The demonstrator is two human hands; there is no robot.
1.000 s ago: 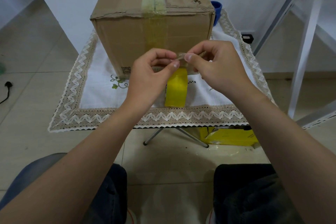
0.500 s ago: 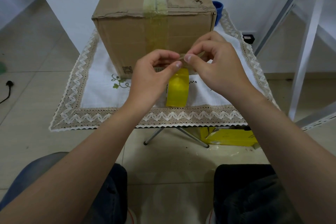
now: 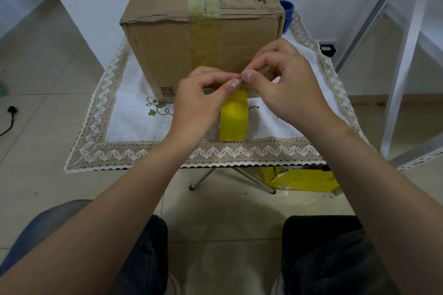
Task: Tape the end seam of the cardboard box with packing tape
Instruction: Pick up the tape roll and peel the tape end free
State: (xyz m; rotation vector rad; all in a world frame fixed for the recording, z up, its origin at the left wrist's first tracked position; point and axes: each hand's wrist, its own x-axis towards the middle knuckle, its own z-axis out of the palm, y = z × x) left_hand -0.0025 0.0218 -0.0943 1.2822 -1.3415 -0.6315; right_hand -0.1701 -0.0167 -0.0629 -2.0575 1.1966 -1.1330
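Note:
A brown cardboard box stands on a small table, with a yellowish tape strip running along its top seam and down the near face. A yellow tape roll stands on edge in front of the box. My left hand and my right hand meet just above the roll, in front of the box's lower near face. Both pinch a thin clear piece of tape between thumb and forefinger. The stretch from that piece to the roll is hidden by my fingers.
A white cloth with lace trim covers the table. A blue cup sits behind the box's right corner. A yellow package lies on the floor under the table. White shelf legs stand at the right.
Both hands stay pinched together at the tape end, shifting slightly. The view has tilted a little. The roll and box have not moved.

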